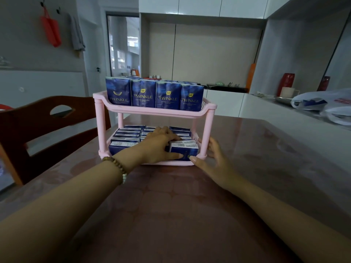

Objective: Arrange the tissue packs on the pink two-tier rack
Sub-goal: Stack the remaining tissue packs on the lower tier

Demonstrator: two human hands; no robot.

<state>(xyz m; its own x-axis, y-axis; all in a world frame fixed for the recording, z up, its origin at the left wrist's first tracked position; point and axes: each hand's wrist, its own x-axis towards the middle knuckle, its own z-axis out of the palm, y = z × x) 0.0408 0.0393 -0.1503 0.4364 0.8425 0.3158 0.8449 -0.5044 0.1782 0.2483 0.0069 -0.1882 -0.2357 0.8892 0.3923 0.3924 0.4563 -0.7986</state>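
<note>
**A:** Item: pink two-tier rack, standing on the table. Contents?

**B:** Upper tier: tissue packs upright in a row, labels facing forward. Lower tier: more lying in rows. Front right corner: one pack, long axis running left to right along the front rim.

**A:** Hands?

**B:** Left hand: fingers curled over that pack's top, thumb on its front face, holding it. Right hand: spread wide, holding nothing, just beside the right front post. Contact with the rim cannot be told.

**A:** Governing relation?

**B:** The pack lies between both hands, with the left one already on it. Judged next: seat it back into the corner, against the post.
</note>
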